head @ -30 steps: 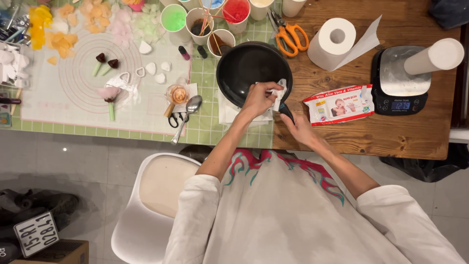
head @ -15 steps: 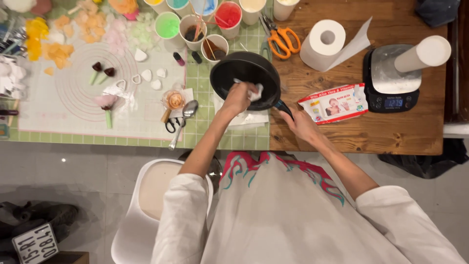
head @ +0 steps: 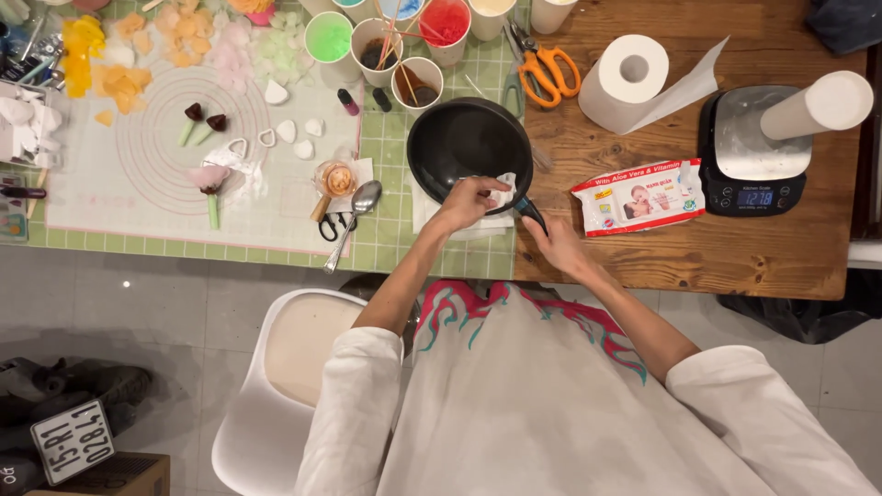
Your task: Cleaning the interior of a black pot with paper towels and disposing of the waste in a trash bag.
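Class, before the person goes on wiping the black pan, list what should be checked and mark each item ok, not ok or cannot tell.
1. Pan handle held by right hand: ok.
2. White wipe pinched in left hand, lying inside the black pan: ok.
3. Pan resting flat on the green mat: ok.
4. Wipes packet lying beside the pan: ok.
5. Paint cups standing apart from the pan rim: not ok, one is very close.
6. Pan interior clean: cannot tell.
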